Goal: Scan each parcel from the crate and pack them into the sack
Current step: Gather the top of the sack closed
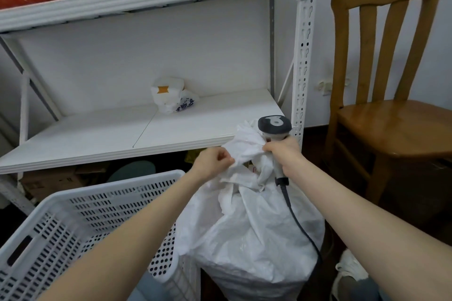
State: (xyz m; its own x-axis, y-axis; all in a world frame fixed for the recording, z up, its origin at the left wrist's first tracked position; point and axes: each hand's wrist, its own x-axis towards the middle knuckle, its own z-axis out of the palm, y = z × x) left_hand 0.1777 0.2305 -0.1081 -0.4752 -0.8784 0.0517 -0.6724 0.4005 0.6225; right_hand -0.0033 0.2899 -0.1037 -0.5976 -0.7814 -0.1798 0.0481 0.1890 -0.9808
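Observation:
A full white woven sack (254, 234) stands on the floor in front of me, its mouth bunched upward. My left hand (212, 160) pinches the sack's gathered rim on the left. My right hand (285, 151) grips a grey handheld scanner (274, 127) by its handle, head up, while its fingers also pinch the sack's rim on the right. The scanner's dark cable (299, 225) trails down over the sack. A white perforated plastic crate (80, 225) sits at the lower left, its inside mostly hidden by my left arm.
A white metal shelf (122, 134) stands behind, with a small white plastic bag (171, 96) on it. A wooden chair (381, 115) is at the right. Cardboard boxes (49, 181) lie under the shelf.

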